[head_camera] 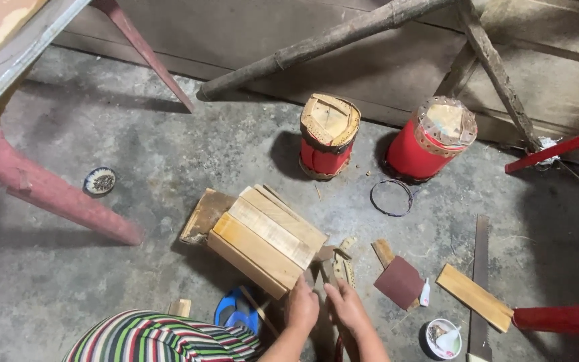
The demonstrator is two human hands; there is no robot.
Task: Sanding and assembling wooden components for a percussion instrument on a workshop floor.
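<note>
My left hand and my right hand meet low in the frame, just in front of a stack of pale wooden blocks. Both hands close around a narrow wooden piece that stands between them. A curved, pale carved strip lies right behind my right hand. Which hand bears the weight cannot be told. My striped sleeve fills the bottom left.
Two red drums stand at the back, a wire ring near them. Sandpaper, a small tube, a plank, a saw blade and a glue tin lie right. Red table legs at left.
</note>
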